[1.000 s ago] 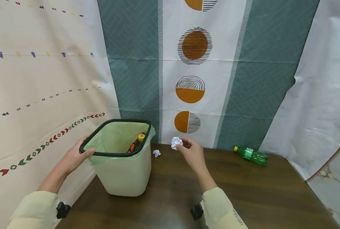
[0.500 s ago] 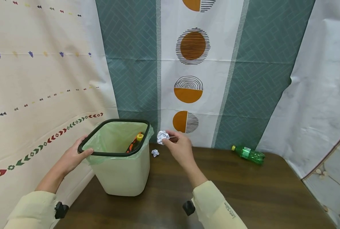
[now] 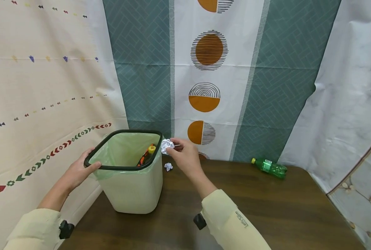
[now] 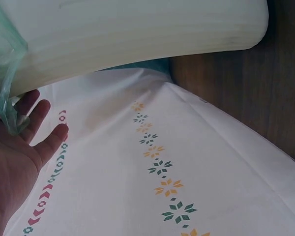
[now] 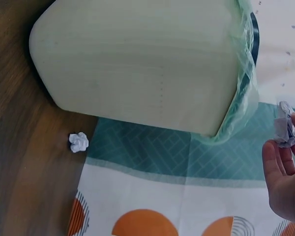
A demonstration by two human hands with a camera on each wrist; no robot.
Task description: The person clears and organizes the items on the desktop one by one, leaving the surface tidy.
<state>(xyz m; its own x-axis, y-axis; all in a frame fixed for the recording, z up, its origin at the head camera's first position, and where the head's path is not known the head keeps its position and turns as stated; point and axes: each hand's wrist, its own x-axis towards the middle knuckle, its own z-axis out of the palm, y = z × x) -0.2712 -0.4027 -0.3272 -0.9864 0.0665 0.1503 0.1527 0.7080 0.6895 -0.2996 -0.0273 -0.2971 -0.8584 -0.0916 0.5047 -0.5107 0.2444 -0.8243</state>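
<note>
In the head view my right hand pinches a crumpled white paper ball between thumb and fingers, at the right rim of a pale trash can. The right wrist view shows the paper ball just outside the can's mouth. My left hand holds the can's black rim at its left front corner, thumb lying over it. Several of its fingers show outside the can in the left wrist view. A green liner lines the can, and inside lies an orange and black item with a yellow end.
A smaller crumpled paper ball lies on the brown table, right of the can. Farther right, a green plastic bottle with a yellow cap lies on its side near the back edge. Patterned cloths hang behind and at both sides.
My right hand has moved left with the paper ball, from over the table to the can's right rim. My left hand keeps its hold on the rim.
</note>
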